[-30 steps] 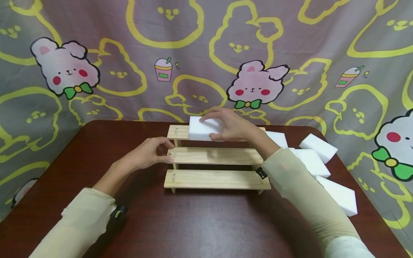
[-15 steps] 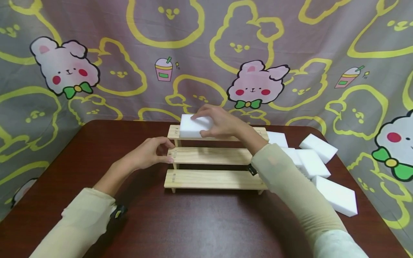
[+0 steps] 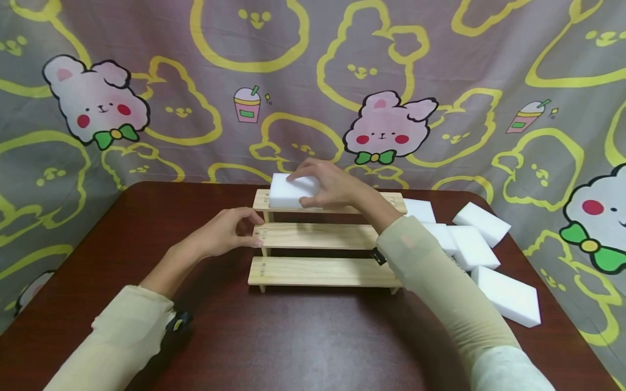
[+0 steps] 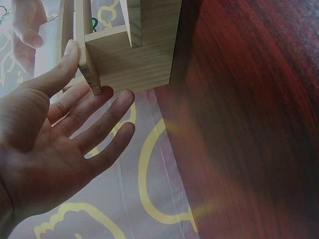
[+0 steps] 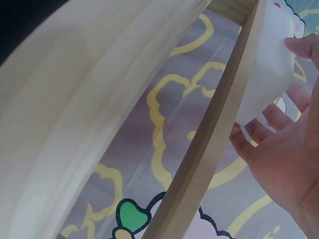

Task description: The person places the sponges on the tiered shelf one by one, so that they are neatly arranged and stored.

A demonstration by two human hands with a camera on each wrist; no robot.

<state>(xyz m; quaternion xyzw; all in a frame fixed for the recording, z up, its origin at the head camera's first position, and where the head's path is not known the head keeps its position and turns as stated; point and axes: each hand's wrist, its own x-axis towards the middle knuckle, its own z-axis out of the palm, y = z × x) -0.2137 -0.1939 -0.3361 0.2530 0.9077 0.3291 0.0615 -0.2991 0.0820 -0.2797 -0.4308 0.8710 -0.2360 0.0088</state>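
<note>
A three-tier wooden step shelf (image 3: 323, 271) stands on the dark red-brown table, its tiers rising toward the back. My right hand (image 3: 330, 184) holds a white sponge block (image 3: 285, 191) by its right part, thumb at the front and fingers over the top. The block sits at the left part of the top tier; in the right wrist view the white block (image 5: 269, 69) lies along the wooden board. My left hand (image 3: 220, 233) grips the left end of the middle tier between thumb and fingers, with the lower fingers (image 4: 112, 124) spread out straight.
Several more white blocks (image 3: 473, 247) lie loosely on the table to the right of the shelf, partly hidden by my right sleeve (image 3: 440, 282). A patterned curtain (image 3: 303, 81) hangs right behind the table's back edge.
My right hand has moved the white sponge block leftward along the top tier, with only a slight shift in the last half second. My left hand has stayed in place.
</note>
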